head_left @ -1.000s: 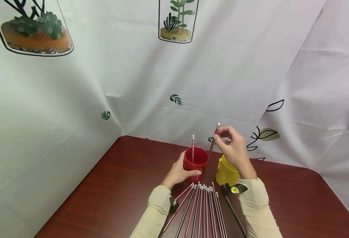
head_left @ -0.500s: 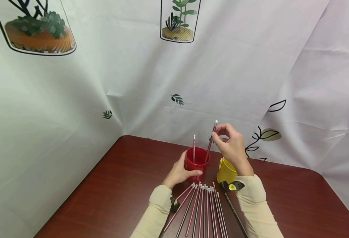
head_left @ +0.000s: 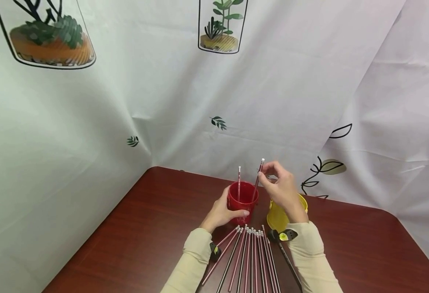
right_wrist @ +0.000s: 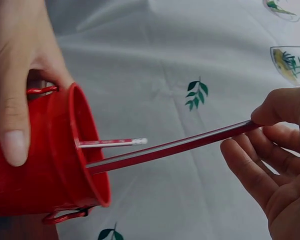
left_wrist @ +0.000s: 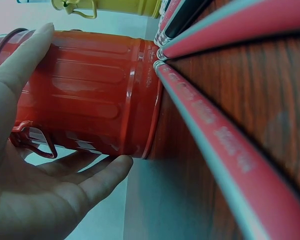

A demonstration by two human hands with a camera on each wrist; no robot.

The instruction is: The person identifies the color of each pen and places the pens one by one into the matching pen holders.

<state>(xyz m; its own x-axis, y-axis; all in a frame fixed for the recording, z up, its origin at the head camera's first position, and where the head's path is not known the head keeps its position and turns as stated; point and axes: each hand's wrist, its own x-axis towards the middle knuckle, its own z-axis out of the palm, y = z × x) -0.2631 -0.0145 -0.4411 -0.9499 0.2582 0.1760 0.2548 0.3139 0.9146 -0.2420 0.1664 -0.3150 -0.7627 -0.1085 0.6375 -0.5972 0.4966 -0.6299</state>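
Observation:
My left hand (head_left: 219, 214) grips a small red bucket (head_left: 244, 206) on the table, its thumb lying across the front wall. In the left wrist view, the fingers reach round the far side of the bucket (left_wrist: 85, 85), by its wire handle. My right hand (head_left: 282, 188) pinches a red pencil (head_left: 256, 182) near its white eraser end. The right wrist view shows this pencil (right_wrist: 175, 147) slanting in over the rim, its lower end inside the bucket. Another pencil (right_wrist: 112, 143) leans in there, eraser end up. Just right of the red bucket, a yellow bucket (head_left: 277, 217) sits partly behind my right wrist.
Several red and black pencils (head_left: 249, 256) lie fanned out on the brown table (head_left: 133, 232), erasers towards the red bucket. One dark pencil (head_left: 290, 262) lies apart at the right, by my right sleeve. A white printed cloth (head_left: 177, 97) hangs behind the table.
My right hand has moved left and then lowered, bringing the pencil from beside the red bucket into its mouth. More of the yellow bucket's right side shows. The left hand keeps its hold.

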